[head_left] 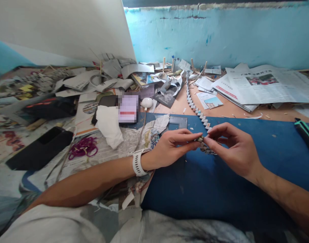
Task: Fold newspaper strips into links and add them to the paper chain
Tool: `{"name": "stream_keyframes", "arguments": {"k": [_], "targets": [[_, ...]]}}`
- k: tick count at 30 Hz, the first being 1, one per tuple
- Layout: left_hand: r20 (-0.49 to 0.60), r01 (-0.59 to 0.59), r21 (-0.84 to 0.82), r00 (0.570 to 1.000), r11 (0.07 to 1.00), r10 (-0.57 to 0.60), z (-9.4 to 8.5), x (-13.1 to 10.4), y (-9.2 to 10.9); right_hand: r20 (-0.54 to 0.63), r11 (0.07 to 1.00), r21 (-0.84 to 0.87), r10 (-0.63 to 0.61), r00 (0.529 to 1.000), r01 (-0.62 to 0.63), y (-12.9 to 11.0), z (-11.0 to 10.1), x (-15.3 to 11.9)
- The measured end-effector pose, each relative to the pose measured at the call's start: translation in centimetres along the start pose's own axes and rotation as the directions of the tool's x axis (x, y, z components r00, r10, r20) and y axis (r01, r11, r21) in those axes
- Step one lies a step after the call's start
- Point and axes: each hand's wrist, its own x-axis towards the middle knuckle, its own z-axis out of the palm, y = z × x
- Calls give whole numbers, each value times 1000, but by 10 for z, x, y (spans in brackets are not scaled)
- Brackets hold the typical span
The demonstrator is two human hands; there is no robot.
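A zigzag chain of folded paper (200, 115) runs from the back of the table down to my hands over the blue mat (245, 202). My left hand (173, 146), with a white watch on its wrist, pinches the chain's near end between thumb and fingers. From the right, my right hand (232, 148) closes thumb and forefinger on the same end, close to the left fingertips. Part of the chain hangs or lies curled just below the fingertips. The exact fold between the fingers is small and partly hidden.
Newspapers (271, 84) lie at the back right, and a green-and-black cutter (306, 135) at the right edge. Several paper scraps and sticks line the wall. To the left are a black phone (40, 148), purple string (83, 147), white tissue (108, 125) and a cable.
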Motion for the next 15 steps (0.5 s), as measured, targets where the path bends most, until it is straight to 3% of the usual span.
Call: {"name": "stream_keyframes", "arguments": {"k": [8,15], "targets": [[-32,1,74,999,997,1,0,1,1,5,979,174,110,994,-109,2,2,3],[-156,-30,110,987,994,47,3,-1,-1,90,946,261,174,981,-192,1,3,3]]}}
